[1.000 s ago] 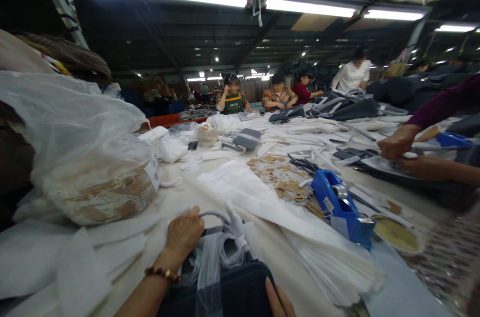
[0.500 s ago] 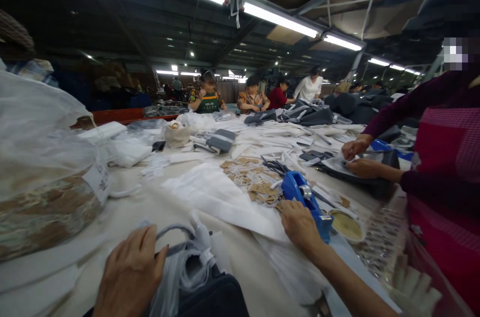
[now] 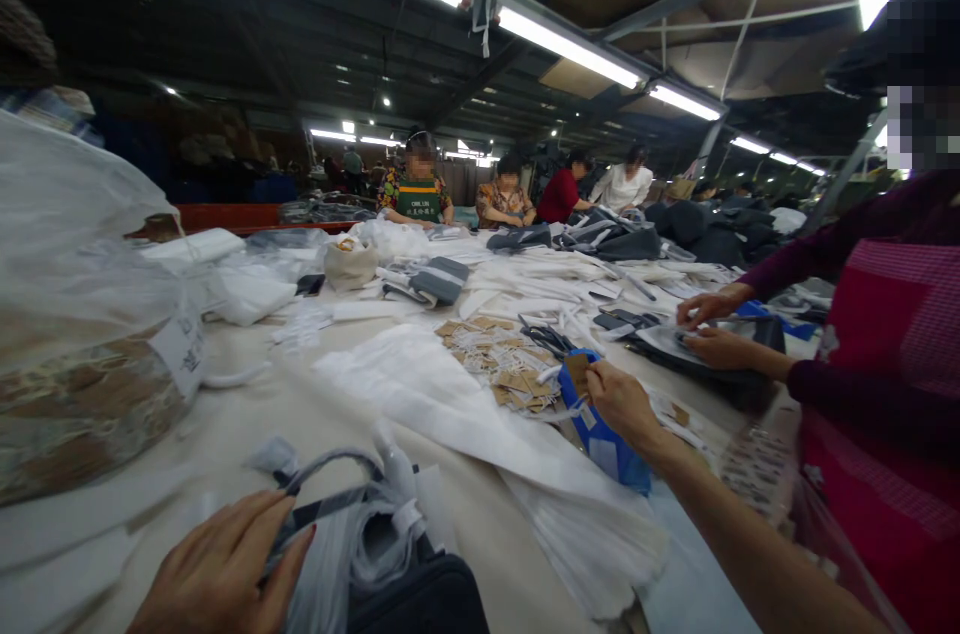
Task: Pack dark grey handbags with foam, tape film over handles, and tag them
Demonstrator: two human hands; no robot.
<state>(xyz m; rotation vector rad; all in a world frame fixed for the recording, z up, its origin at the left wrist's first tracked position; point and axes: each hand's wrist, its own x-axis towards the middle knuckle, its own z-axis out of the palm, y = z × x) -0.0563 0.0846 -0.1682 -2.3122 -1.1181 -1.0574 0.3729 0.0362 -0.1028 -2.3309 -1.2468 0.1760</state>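
The right hand (image 3: 626, 404) pinches a tag (image 3: 576, 376) before the blue dispenser (image 3: 592, 434), partly hiding it. The left hand (image 3: 221, 559), fingers loosely spread, lies at the bag (image 3: 424, 596), which sits on the desk (image 3: 281, 389), cut off below. White sheets (image 3: 450, 404) separate bag and tag pile (image 3: 484, 354). What a co-worker's hands (image 3: 726, 346) grip is unclear.
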